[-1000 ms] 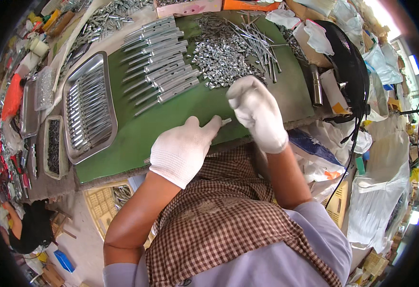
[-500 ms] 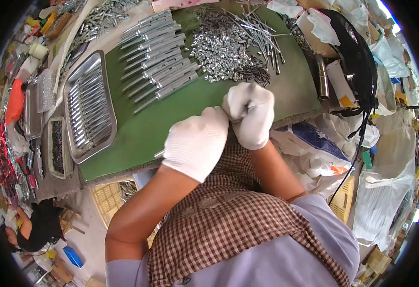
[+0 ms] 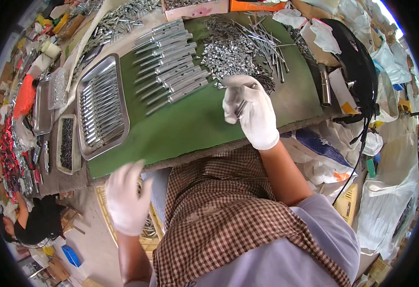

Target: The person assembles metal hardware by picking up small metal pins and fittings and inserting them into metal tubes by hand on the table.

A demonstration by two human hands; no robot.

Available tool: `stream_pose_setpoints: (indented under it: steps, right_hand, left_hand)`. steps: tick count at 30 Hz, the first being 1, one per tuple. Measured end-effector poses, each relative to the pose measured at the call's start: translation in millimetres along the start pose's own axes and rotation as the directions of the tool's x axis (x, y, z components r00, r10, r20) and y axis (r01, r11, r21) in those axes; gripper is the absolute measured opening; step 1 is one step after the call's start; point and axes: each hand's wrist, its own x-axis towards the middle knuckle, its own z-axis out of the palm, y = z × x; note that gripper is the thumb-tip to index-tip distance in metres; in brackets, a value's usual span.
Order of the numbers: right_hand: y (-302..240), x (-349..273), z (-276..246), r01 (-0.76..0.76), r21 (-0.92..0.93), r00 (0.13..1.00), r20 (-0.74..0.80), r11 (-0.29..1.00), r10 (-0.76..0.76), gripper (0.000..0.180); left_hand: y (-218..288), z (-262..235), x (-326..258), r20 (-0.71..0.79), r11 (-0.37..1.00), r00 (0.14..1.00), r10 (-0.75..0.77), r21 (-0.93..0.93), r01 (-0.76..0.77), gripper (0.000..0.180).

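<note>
My right hand point(image 3: 255, 112), in a white glove, is above the green mat point(image 3: 190, 129), its fingers curled around a few small dark metal pins point(image 3: 241, 108). My left hand point(image 3: 127, 198), also gloved and slightly blurred, hangs below the table's front edge over a yellow plastic crate point(image 3: 153, 243). Its fingers and thumb are apart and it appears to hold nothing. Beyond my right hand lie a heap of short shiny metal sleeves point(image 3: 226, 56), some dark screws point(image 3: 268, 82) and loose long thin rods point(image 3: 267, 45). A row of metal tubes with rods point(image 3: 181, 81) lies to their left.
A steel tray point(image 3: 126, 112) of rod parts stands at left beside a narrow box point(image 3: 66, 143) of dark small parts. A black mesh fan-like object point(image 3: 350, 62) and a metal cylinder point(image 3: 324, 83) stand at right. Plastic bags point(image 3: 314, 148) crowd below. A person point(image 3: 37, 225) sits far left.
My hands, together before at the mat's front edge, have parted. The left has moved down and left over the crate, and the metal piece at it no longer shows. The right has turned and opened slightly.
</note>
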Motion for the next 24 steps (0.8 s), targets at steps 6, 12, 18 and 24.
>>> stream_pose_setpoints:
  steps: [6, 12, 18, 24]
  right_hand:
    - [-8.8, -11.4, 9.9, -0.138, -0.259, 0.989, 0.011, 0.956, 0.146, 0.033]
    - [-12.2, -20.1, 9.4, -0.164, -0.311, 0.986, -0.061, 0.936, 0.153, 0.028]
    - [-26.1, -29.6, 16.7, -0.235, -0.439, 0.972, -0.106, 0.867, 0.21, 0.033]
    - [-25.4, -27.4, 21.9, -0.19, -0.662, 0.977, -0.055, 0.725, 0.206, 0.036]
  left_hand:
    - [38.0, 64.4, 118.7, -0.196, 0.977, 0.959, 0.204, -0.021, -0.212, 0.025]
    - [42.4, 86.9, 140.2, -0.017, 0.97, 0.98, 0.198, 0.147, -0.194, 0.022]
    - [21.8, 66.6, 109.8, -0.083, 0.916, 0.978, 0.192, -0.343, -0.209, 0.023]
    - [57.4, 36.5, 114.5, 0.127, 0.905, 0.896, 0.426, -0.069, -0.421, 0.032]
